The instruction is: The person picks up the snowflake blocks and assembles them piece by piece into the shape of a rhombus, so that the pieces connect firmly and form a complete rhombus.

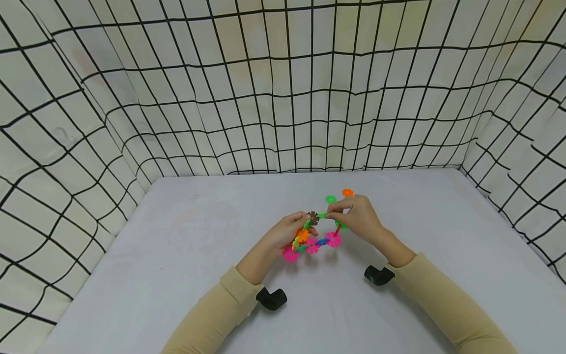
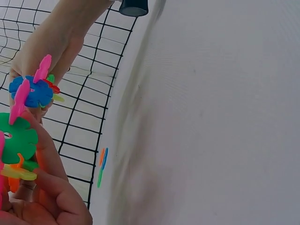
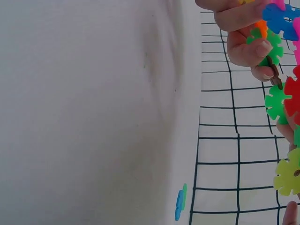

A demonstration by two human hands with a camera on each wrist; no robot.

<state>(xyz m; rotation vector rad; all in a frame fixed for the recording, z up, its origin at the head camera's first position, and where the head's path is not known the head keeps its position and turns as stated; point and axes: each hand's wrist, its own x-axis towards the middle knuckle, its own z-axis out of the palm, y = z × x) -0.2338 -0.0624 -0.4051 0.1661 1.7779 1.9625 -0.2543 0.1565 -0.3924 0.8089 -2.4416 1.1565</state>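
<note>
A chain of colourful notched plastic snowflake discs hangs between both hands over the table. My left hand (image 1: 289, 231) grips it near a brown disc (image 1: 314, 218) and an orange disc (image 1: 302, 235). With thumb and fingertips, my right hand (image 1: 359, 216) pinches a green disc (image 1: 322, 215) that meets the brown one edge-on. The lower part of the chain has pink discs (image 1: 333, 239) and a blue disc (image 2: 32, 92) between them. In the right wrist view, a red disc (image 3: 293, 96) and a yellow disc (image 3: 287, 177) show near my right fingers.
Beyond my right hand, a loose green disc (image 1: 330, 199) and an orange disc (image 1: 347, 192) lie on the white table (image 1: 177, 255). A blue disc (image 3: 179, 205) lies beside them. Black grid netting (image 1: 287, 98) over white sheeting surrounds the table's back and sides.
</note>
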